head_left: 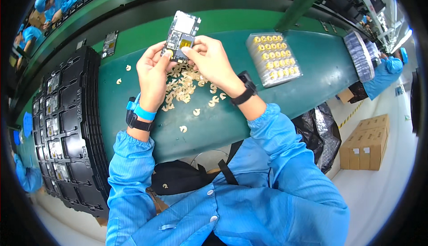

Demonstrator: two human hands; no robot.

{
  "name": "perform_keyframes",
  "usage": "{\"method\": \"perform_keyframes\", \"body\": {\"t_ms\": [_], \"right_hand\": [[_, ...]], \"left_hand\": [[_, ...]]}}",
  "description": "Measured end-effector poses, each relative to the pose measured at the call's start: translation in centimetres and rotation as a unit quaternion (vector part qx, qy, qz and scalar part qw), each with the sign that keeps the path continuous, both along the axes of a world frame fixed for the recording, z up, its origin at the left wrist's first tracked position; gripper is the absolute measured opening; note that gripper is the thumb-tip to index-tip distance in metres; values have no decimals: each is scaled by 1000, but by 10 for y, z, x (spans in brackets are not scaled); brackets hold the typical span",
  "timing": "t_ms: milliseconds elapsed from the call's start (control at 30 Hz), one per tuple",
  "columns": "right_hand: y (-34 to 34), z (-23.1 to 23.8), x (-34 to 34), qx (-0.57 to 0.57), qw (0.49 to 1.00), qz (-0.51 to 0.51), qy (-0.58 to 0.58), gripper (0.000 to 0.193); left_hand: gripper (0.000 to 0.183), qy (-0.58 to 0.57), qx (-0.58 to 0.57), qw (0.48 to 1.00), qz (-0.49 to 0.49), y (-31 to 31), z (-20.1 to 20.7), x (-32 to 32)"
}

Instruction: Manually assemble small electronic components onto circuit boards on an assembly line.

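A small circuit board (pixel 183 25) with a pale square on its upper half is held upright above the green work surface (pixel 214 123). My left hand (pixel 150 74) grips its lower left edge, the thumb beside a small round yellow part (pixel 169 52). On the other side my right hand (pixel 215 61) is closed on its lower right, thumb against the face near a dark square with yellow marks. Beneath both hands lies a loose pile of small cream C-shaped pieces (pixel 182 90), with several scattered around it.
To the left stands a stack of black compartment trays (pixel 73 99) holding boards. A clear plastic tray stack (pixel 267 78) with rows of yellow round parts sits at right. Another board (pixel 109 44) lies at the back left. Cardboard boxes (pixel 365 143) stand on the floor; co-workers are farther off.
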State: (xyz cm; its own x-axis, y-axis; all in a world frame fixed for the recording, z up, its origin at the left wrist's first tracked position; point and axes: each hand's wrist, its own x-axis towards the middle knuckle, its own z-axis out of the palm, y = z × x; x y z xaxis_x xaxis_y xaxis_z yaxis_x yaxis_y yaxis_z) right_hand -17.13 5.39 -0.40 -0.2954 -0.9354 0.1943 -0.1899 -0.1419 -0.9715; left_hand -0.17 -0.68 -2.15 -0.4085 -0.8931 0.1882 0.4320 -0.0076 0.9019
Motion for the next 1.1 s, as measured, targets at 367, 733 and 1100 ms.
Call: {"method": "perform_keyframes", "body": {"t_ms": [367, 733, 1100], "right_hand": [[-130, -17, -162, 121, 901, -353, 220, 24], [131, 68, -126, 96, 839, -213, 491, 17], [206, 24, -120, -72, 818, -125, 556, 10]], "left_hand": [[49, -121, -53, 991, 3, -3, 3, -15], [29, -127, -55, 990, 16, -4, 0, 1], [26, -157, -69, 985, 2, -3, 1, -2]]}}
